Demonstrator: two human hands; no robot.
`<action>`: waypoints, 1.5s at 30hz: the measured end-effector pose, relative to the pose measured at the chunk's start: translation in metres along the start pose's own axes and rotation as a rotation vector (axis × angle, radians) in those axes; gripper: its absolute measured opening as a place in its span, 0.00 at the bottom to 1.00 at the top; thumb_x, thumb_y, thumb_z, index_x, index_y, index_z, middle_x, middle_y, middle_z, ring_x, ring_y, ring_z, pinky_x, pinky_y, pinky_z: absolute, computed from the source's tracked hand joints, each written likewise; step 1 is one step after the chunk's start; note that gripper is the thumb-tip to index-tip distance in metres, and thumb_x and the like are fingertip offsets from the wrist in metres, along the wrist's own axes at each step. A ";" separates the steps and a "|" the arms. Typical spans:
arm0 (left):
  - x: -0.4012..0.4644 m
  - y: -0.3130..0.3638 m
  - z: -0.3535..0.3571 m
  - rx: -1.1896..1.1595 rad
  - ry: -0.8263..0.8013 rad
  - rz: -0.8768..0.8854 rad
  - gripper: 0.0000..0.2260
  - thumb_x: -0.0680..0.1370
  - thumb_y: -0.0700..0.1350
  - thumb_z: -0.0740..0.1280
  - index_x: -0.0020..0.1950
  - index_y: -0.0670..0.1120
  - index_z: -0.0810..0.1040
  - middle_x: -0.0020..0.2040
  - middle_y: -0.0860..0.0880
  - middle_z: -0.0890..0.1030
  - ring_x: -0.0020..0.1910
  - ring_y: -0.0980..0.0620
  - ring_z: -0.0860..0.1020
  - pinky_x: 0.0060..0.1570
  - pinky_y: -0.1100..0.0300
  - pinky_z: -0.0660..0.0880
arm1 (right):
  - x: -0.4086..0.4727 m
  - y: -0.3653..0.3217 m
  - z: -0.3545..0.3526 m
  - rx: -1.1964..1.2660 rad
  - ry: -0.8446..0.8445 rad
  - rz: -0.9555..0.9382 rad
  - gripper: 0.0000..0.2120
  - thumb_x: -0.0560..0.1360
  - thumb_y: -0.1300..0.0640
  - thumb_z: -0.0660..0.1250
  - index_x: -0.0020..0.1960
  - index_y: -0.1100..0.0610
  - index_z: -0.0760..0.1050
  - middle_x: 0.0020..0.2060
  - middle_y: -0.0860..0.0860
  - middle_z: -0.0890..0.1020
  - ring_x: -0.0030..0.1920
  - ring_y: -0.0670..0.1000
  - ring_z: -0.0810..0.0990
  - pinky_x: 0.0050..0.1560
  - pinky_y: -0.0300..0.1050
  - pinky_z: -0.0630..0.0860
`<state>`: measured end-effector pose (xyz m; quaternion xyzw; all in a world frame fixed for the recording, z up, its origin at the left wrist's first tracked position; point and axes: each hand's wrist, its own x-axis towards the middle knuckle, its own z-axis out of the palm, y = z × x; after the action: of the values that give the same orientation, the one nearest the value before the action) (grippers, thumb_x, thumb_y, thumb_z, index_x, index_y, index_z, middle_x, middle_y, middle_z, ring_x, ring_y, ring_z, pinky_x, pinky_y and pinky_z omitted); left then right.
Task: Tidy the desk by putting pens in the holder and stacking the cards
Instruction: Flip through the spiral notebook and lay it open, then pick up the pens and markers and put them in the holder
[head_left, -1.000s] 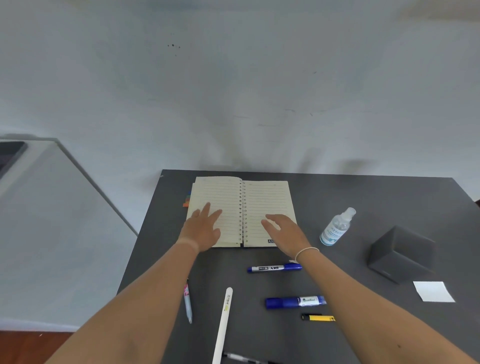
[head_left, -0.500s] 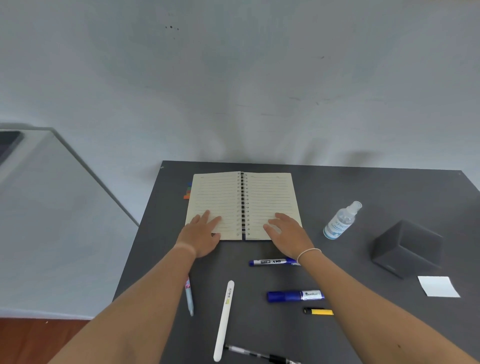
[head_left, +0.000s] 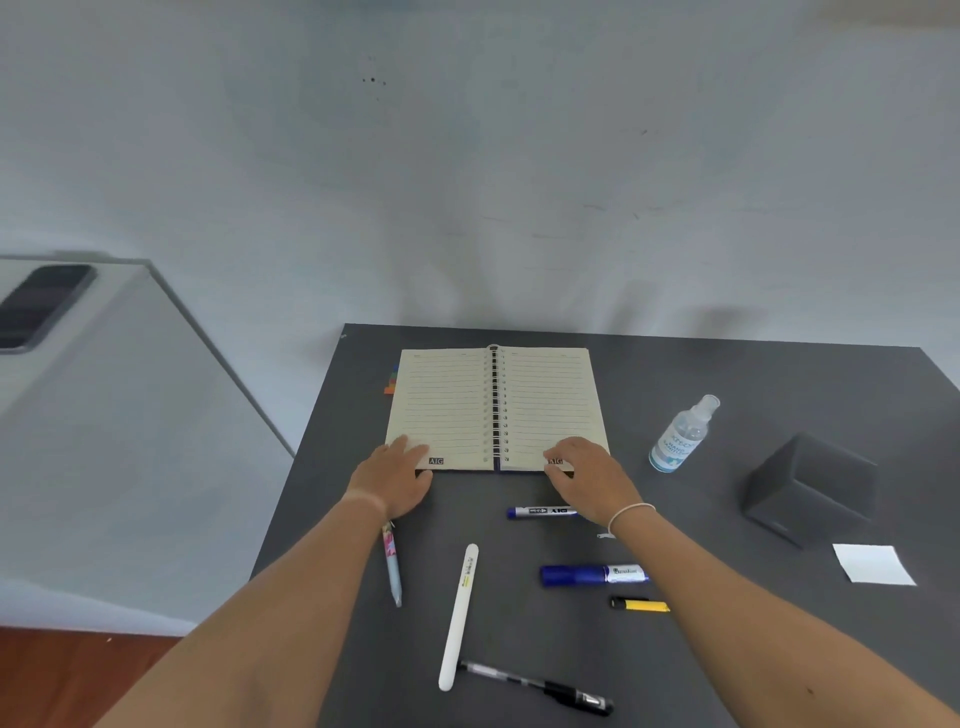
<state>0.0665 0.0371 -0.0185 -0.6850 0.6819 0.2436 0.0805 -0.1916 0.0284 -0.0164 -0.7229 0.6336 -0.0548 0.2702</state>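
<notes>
A dark grey worktop meets a pale wall; both hands (left hand, right hand) rest relaxed fingers on the open notebook, grasping nothing.

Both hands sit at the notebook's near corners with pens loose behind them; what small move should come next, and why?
Probably close the notebook: the left hand and right hand already rest at its near corners, and it lies open among loose pens.

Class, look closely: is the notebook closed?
No, the notebook lies open, both lined pages showing, with the left hand and right hand at its near corners.
</notes>
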 end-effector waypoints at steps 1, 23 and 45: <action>-0.005 -0.001 0.001 -0.014 0.028 -0.011 0.20 0.79 0.50 0.54 0.71 0.49 0.63 0.72 0.48 0.64 0.68 0.45 0.65 0.64 0.49 0.69 | -0.003 -0.001 0.001 0.001 0.004 -0.013 0.14 0.77 0.53 0.59 0.61 0.54 0.75 0.62 0.51 0.76 0.63 0.53 0.72 0.65 0.47 0.69; -0.049 -0.001 0.033 -0.350 0.123 -0.326 0.10 0.73 0.42 0.61 0.51 0.39 0.70 0.50 0.41 0.77 0.42 0.43 0.74 0.41 0.56 0.69 | -0.046 -0.001 0.018 -0.226 -0.012 -0.034 0.09 0.74 0.60 0.59 0.53 0.58 0.73 0.53 0.56 0.76 0.54 0.58 0.73 0.53 0.48 0.70; -0.095 0.070 0.075 -0.446 0.171 -0.223 0.10 0.77 0.50 0.59 0.44 0.45 0.65 0.41 0.46 0.75 0.39 0.45 0.72 0.38 0.56 0.67 | -0.081 0.028 0.020 -0.251 -0.225 -0.243 0.15 0.72 0.53 0.62 0.57 0.58 0.73 0.55 0.56 0.75 0.58 0.57 0.71 0.57 0.50 0.70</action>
<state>-0.0139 0.1512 -0.0262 -0.7747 0.5361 0.3187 -0.1041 -0.2236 0.1103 -0.0247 -0.8235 0.5094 0.0738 0.2385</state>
